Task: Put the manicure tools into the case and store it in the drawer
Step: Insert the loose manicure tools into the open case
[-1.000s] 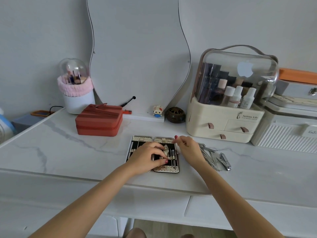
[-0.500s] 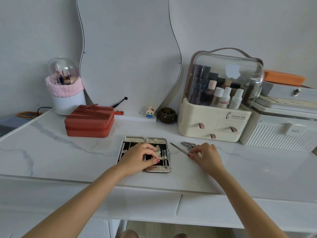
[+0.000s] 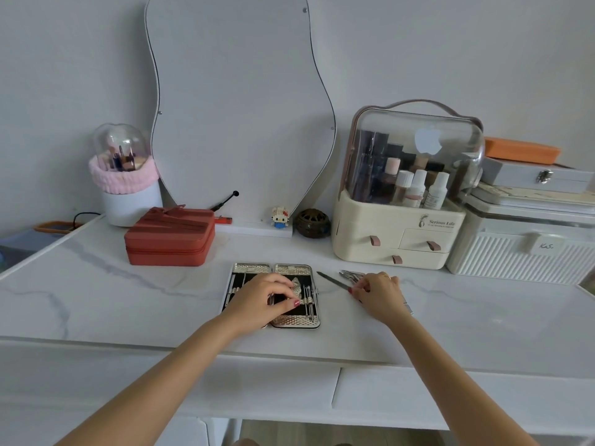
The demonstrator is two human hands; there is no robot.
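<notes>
Your silver manicure case [image 3: 296, 320] lies open flat near the tabletop's [image 3: 128, 304] front edge, several tools strapped inside. A slim file [image 3: 333, 281] and loose metal tools [image 3: 351, 275] lie just right of it.

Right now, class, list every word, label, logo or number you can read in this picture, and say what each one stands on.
"Serious Life": printed on the front of the cream cosmetic organizer, beside a small figure emblem.
Line under "Serious Life": too small to read.
White apple logo, no words: on the organizer's clear lid.
Handwritten label on the white ribbed box: too blurred to read.
Bottle labels inside the organizer: unreadable.
</notes>
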